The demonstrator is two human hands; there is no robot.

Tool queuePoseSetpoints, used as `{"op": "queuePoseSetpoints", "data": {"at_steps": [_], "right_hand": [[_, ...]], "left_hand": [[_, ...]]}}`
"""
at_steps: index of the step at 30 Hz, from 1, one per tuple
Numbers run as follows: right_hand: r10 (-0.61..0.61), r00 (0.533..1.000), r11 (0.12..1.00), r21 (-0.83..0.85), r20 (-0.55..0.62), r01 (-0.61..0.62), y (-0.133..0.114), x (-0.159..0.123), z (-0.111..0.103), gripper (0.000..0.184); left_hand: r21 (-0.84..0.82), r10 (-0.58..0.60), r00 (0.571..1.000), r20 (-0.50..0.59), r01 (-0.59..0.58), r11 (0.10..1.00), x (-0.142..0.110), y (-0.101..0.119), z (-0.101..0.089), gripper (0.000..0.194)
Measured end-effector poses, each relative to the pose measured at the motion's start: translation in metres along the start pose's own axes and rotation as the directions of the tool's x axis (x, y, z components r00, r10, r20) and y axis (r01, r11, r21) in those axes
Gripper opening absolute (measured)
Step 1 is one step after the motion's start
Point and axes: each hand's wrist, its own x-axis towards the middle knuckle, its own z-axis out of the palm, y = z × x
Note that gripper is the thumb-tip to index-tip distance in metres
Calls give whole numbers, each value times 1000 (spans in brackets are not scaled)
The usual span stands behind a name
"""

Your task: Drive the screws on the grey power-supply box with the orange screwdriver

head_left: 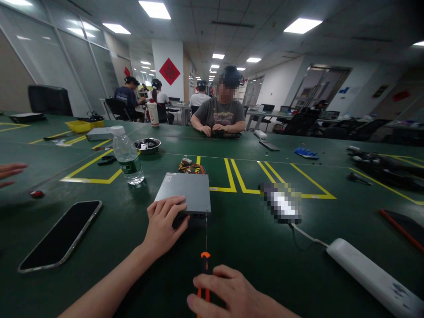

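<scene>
"Two bare hands are at work; what is the nearer one doing?"

"The right hand (228, 289) has its grip closed on the handle of an orange-and-black screwdriver (205, 263). The thin shaft points away, its tip at the near right corner of a grey metal power supply unit (187, 190). I can't tell whether the tip sits in a screw."

"And the left hand (165, 223)?"

"That grip is open, laid over the unit's near left part, fingers on the top and thumb by the front edge. The unit lies flat on the green worktop (132, 260), straight ahead."

"What lies around them?"

"A white power strip (371, 274) at the right, and a dark-screened phone (62, 234) left of the left forearm. Farther right, a cable runs from the strip to a pixelated item I can't make out."

"Beyond those?"

"Another person's fingers (11, 171) reach in at the left edge. A clear water bottle (129, 159) stands upright beyond the unit's left side, and coloured wires (192, 166) bunch behind the unit. Then come a metal bowl (147, 146) of small dark parts and a yellow tray (81, 126)."

"Anyone across?"

"One person in a grey T-shirt (225, 112), both hands on a dark object; others sit at tables behind."
</scene>
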Motion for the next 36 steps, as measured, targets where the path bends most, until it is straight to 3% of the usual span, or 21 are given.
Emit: {"op": "queuePoseSetpoints", "data": {"at_steps": [3, 7, 11, 17, 24, 28, 36], "right_hand": [[-19, 999, 1000, 8, 41, 19, 2, -7, 5, 23], [-64, 998, 997, 47, -6, 65, 7, -14, 16, 19], [-1, 999, 997, 72, -51, 4, 9, -18, 22, 25], [29, 982, 999, 12, 189, -31, 5, -19, 22, 22], [171, 981, 976, 119, 86, -181, 4, -23, 40, 18], [190, 972, 972, 111, 137, -206, 4, -25, 45, 21], [176, 964, 962, 175, 199, -211, 4, -19, 35, 35]], "left_hand": [[3, 7, 1000, -9, -7, 1000, 0, 0, 0, 20], [17, 10, 1000, -12, -10, 1000, 1, 1, -1, 20], [12, 7, 1000, -12, -7, 1000, 0, 1, 1, 22], [12, 3, 1000, -13, -3, 1000, -1, 0, 1, 22], [-7, -5, 1000, -17, 5, 1000, 1, 1, 0, 21], [17, 15, 999, -34, -14, 1000, 1, 1, 1, 22], [26, 20, 999, -40, -19, 999, -1, -3, 5, 25]]}}
